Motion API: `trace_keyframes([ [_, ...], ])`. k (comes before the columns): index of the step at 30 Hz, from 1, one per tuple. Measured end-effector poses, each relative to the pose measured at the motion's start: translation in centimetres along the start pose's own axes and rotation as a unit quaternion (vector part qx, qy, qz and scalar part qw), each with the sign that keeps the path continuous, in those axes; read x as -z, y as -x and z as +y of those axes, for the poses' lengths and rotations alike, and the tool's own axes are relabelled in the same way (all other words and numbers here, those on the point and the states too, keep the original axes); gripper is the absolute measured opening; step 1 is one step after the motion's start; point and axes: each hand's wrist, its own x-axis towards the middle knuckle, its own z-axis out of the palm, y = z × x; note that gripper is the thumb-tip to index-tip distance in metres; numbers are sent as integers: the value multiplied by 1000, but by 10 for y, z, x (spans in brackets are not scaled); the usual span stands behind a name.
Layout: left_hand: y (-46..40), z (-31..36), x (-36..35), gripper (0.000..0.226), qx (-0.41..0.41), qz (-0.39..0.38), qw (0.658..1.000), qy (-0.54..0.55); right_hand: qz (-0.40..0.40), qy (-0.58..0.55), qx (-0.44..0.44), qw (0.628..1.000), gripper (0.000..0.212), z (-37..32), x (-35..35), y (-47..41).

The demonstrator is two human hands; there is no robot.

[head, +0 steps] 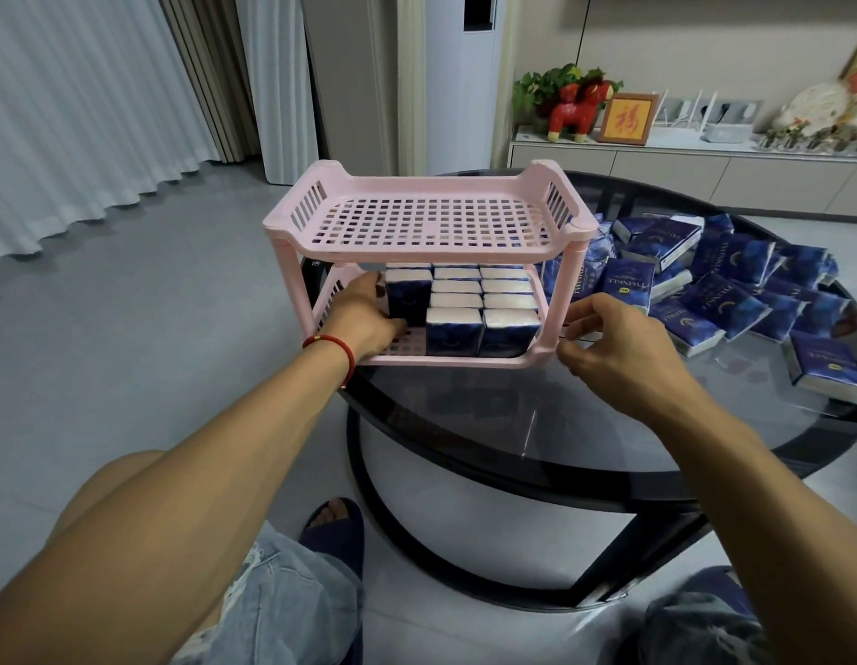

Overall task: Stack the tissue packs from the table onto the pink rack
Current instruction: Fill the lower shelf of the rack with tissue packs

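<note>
A two-tier pink rack (431, 254) stands at the left edge of a round dark glass table (560, 424). Its lower shelf holds several blue-and-white tissue packs standing upright in rows (481, 304); the top shelf is bare. My left hand (364, 314) reaches into the lower shelf from the left and grips the leftmost upright pack (409, 297). My right hand (613, 343) hovers with loosely curled fingers beside the rack's front right leg, holding nothing that I can see. A heap of loose blue tissue packs (733, 285) lies on the table to the right.
A single pack (829, 371) lies near the table's right edge. Behind the table stands a low cabinet (680, 165) with a red horse figure, a framed picture and a plant. Curtains hang at the left. My knees and a slippered foot are below the table edge.
</note>
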Motion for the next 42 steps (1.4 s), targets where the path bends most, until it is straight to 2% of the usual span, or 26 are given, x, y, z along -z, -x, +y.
trace_keyframes([
  [4,21,11,8,42,3,7,998,-60,125,68,3,990,28,20,8,-6],
  [7,49,21,13,31,1,11,993,-118,206,141,16,968,43,34,8,-19],
  [9,70,22,16,33,-13,10,992,-124,204,220,30,953,57,43,3,-30],
  [11,88,18,18,43,-38,17,989,-140,170,273,27,947,71,52,-1,-40],
  [13,105,15,16,52,-72,35,985,-153,154,305,26,940,74,63,-3,-45],
  [15,118,19,13,56,-104,61,982,-147,176,314,57,931,67,72,-2,-46],
  [18,128,36,8,45,-171,85,976,-102,204,231,93,947,45,73,5,-44],
  [20,130,46,4,34,-206,73,975,-36,218,112,65,967,26,67,16,-38],
  [22,132,55,-1,30,-208,47,977,29,201,-54,12,978,16,54,35,-24],
  [25,139,67,-9,30,-194,-12,973,121,95,-331,-39,938,23,31,60,10],
  [27,142,75,-17,29,-177,-48,968,169,20,-393,-43,918,27,20,67,30],
  [30,142,82,-31,38,-142,-103,960,219,-68,-402,-47,912,27,13,62,46],
  [32,140,86,-41,50,-117,-144,950,250,-136,-380,-46,914,29,7,58,54],
  [33,139,88,-46,48,-101,-162,943,271,-163,-362,-42,917,29,5,56,57],
  [35,137,91,-55,40,-63,-185,933,303,-151,-309,-34,938,28,12,57,57],
  [36,135,92,-58,37,-41,-190,930,311,-101,-252,-30,962,29,23,59,52],
  [37,135,92,-61,35,-20,-192,929,316,-21,-153,-29,988,28,39,63,44],
  [38,134,92,-64,32,-2,-192,927,321,73,-30,-38,996,27,59,69,35],
  [40,133,92,-68,30,15,-197,925,326,202,159,-93,962,34,98,80,24],
  [42,133,93,-70,29,20,-201,922,330,203,218,-175,939,47,129,88,22],
])
